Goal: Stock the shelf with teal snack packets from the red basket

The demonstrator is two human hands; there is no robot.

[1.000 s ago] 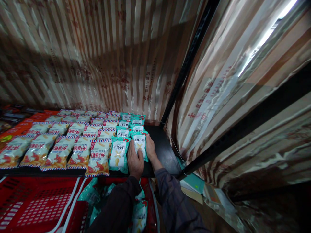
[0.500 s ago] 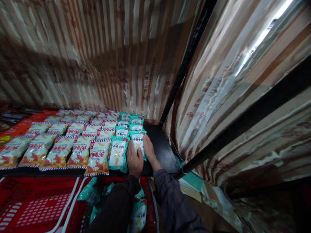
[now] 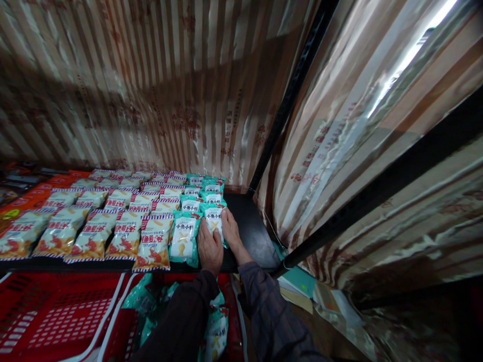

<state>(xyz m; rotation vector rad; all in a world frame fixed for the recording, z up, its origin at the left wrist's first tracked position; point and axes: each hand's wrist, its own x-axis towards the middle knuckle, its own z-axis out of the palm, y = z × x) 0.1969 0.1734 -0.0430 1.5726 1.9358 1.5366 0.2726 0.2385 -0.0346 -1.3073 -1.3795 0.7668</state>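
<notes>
The front teal snack bag (image 3: pixel 214 220) of the right-hand column is pressed between left hand (image 3: pixel 210 248) and right hand (image 3: pixel 231 230) — fingers extended — at the black shelf's (image 3: pixel 251 234) near edge.

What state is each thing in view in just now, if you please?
Left hand: open, against the held packet's left side.
Right hand: open, against its right side.
Held packet: upright print, between the hands.
White packets: face up, in rows.
Right basket: holding teal packets.
Sheeting: creased.
</notes>
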